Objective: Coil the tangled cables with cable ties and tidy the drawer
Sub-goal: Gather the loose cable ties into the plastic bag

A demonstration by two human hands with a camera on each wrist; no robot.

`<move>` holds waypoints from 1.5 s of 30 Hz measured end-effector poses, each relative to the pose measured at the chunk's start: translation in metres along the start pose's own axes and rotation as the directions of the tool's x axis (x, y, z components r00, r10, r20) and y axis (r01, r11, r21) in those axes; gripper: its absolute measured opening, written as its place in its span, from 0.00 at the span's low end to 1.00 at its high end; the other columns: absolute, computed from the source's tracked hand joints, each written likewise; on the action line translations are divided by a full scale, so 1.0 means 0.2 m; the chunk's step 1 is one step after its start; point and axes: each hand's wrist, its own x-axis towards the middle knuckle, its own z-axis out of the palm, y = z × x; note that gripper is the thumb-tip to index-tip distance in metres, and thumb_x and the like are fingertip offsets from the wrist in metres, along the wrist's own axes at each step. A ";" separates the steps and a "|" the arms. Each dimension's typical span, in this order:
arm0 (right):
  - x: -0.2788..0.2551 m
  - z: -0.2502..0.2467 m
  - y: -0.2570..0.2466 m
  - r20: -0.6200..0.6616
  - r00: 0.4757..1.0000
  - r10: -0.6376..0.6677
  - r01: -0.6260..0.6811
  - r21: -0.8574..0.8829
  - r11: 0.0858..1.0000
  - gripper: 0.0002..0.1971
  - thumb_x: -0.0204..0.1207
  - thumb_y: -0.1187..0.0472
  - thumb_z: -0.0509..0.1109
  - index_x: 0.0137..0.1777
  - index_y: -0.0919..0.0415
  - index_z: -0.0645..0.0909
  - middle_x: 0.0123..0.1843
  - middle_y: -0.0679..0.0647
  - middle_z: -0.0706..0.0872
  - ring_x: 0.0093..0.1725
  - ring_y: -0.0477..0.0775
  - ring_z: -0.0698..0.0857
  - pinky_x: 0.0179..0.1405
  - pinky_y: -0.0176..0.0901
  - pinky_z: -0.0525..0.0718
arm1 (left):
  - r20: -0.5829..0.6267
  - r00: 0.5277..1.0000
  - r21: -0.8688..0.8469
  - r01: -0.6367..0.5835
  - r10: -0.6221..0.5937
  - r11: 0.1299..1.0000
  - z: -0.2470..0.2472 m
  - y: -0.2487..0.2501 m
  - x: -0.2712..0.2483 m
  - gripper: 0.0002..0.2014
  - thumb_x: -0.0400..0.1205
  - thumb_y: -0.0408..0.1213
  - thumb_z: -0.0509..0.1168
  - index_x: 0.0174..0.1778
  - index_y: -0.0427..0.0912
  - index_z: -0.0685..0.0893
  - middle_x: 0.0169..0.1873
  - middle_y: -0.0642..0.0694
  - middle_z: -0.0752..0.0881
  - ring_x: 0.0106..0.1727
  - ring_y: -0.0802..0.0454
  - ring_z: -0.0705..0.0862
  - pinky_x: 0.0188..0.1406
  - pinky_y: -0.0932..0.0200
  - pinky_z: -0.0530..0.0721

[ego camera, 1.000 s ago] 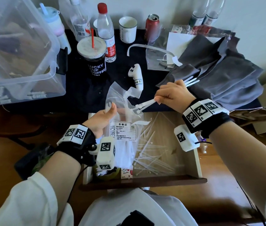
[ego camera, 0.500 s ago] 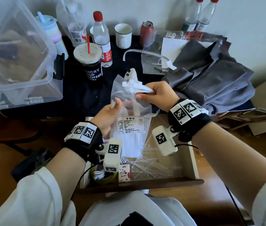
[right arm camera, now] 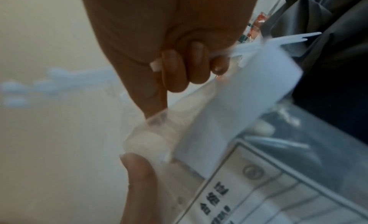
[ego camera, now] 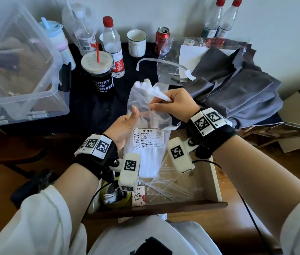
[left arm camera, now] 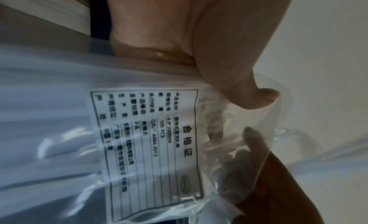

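Observation:
My left hand [ego camera: 127,124] holds a clear plastic bag [ego camera: 148,138] of white cable ties upright over the open drawer [ego camera: 217,181], thumb in front [left arm camera: 259,115]. The bag's printed label [left arm camera: 147,148] faces me. My right hand [ego camera: 175,103] grips a small bundle of white cable ties [ego camera: 156,93] at the bag's open mouth. In the right wrist view its curled fingers [right arm camera: 189,67] clamp the ties [right arm camera: 278,41] while thumb and forefinger pinch the bag's rim [right arm camera: 155,125]. Several loose ties [ego camera: 169,183] lie on the drawer floor.
A yellow-green tape roll [ego camera: 112,199] and a small card [ego camera: 138,197] sit in the drawer's front left. On the dark table behind stand a clear storage bin [ego camera: 16,70], a coffee cup with a red straw [ego camera: 99,76], bottles, a mug [ego camera: 136,43] and a can [ego camera: 162,41]. Grey cloth [ego camera: 237,89] lies at the right.
My right hand has carried the bundle of ties left and up to the bag's mouth. My left hand has lifted the bag higher above the drawer.

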 end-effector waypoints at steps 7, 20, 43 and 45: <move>-0.01 -0.01 -0.01 0.062 0.994 0.092 -0.087 -0.079 0.993 0.17 0.73 0.57 0.74 0.22 0.56 0.81 0.27 0.58 0.77 0.29 0.51 0.74 0.36 0.45 0.72 | -0.016 1.000 -0.061 -0.008 0.007 0.998 0.02 0.01 0.01 0.44 0.52 0.77 0.68 0.53 0.45 0.89 0.50 0.38 0.90 0.55 0.41 0.87 0.60 0.43 0.82; -0.07 -0.07 0.00 0.135 0.990 -0.035 0.063 -0.211 0.975 0.05 0.64 0.63 0.80 0.35 0.60 0.86 0.23 0.49 0.79 0.22 0.38 0.72 0.29 0.30 0.72 | 0.004 0.999 -0.262 -0.037 0.039 0.964 0.08 0.02 -0.04 0.55 0.53 0.77 0.65 0.68 0.39 0.79 0.63 0.34 0.84 0.66 0.40 0.82 0.68 0.33 0.76; -0.05 -0.19 0.06 -0.111 0.989 -0.093 0.099 0.046 0.994 0.12 0.68 0.70 0.76 0.48 0.58 0.82 0.17 0.38 0.74 0.22 0.37 0.70 0.37 0.37 0.75 | -0.061 0.998 -0.309 0.006 -0.026 0.951 0.08 -0.05 0.04 0.21 0.50 0.40 0.85 0.39 0.42 0.93 0.44 0.41 0.92 0.48 0.46 0.90 0.63 0.42 0.81; -0.06 -0.22 0.08 -0.167 0.984 -0.069 0.079 0.053 0.995 0.08 0.74 0.70 0.70 0.49 0.60 0.77 0.19 0.37 0.76 0.20 0.34 0.72 0.30 0.23 0.72 | -0.049 0.998 -0.276 0.021 -0.036 0.961 0.05 -0.06 0.04 0.30 0.42 0.45 0.88 0.40 0.41 0.93 0.46 0.40 0.91 0.51 0.45 0.89 0.62 0.45 0.81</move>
